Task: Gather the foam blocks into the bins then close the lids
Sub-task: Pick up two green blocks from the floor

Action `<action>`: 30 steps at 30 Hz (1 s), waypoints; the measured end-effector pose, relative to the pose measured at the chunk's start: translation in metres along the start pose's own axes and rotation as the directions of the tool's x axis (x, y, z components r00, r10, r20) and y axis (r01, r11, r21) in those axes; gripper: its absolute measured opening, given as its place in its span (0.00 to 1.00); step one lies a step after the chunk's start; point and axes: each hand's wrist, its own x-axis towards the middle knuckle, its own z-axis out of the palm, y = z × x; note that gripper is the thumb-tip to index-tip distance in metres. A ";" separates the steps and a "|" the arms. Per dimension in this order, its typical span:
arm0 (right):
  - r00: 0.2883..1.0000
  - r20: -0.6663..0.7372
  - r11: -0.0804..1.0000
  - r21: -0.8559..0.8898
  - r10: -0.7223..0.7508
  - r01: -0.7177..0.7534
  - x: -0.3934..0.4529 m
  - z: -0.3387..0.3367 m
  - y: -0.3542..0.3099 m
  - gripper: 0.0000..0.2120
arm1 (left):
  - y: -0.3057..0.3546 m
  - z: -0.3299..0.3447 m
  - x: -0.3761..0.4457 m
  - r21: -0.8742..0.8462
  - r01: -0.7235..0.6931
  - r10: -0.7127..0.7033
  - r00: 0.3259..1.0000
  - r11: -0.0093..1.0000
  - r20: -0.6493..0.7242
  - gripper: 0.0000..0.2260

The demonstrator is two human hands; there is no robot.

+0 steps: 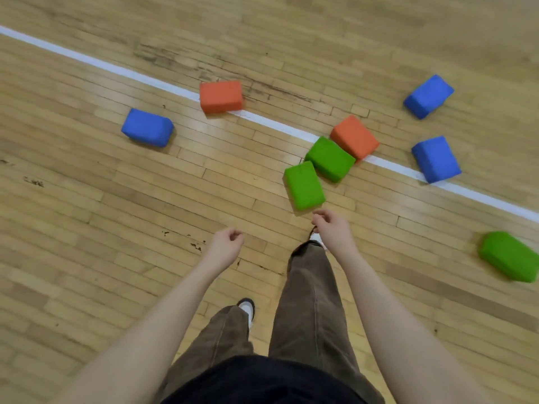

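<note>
Both hands, left (226, 243) and right (331, 228), loosely curled, empty, just short of nearest green foam block (304, 185), long axis pointing away.

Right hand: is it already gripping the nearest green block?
No. The right hand hangs loosely curled and empty just short of the nearest green block, which lies on the wooden floor untouched.

Left hand (227, 243), right hand (331, 228) outstretched, fingers loosely curled, empty.
</note>
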 end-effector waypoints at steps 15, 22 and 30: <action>0.995 0.100 0.990 -0.137 -0.019 0.032 0.254 -0.097 0.006 0.13 | 0.205 0.089 0.211 -0.011 -0.027 0.027 0.999 1.000 0.040 0.12; 0.999 0.043 0.986 -0.165 0.023 -0.015 0.364 -0.036 0.088 0.14 | 0.155 0.155 0.343 0.027 -0.090 0.089 0.995 0.996 0.045 0.14; 1.000 0.022 0.946 -0.323 -0.017 0.024 0.509 0.064 0.216 0.16 | 0.048 0.261 0.514 0.213 -0.256 0.222 0.960 0.943 0.172 0.20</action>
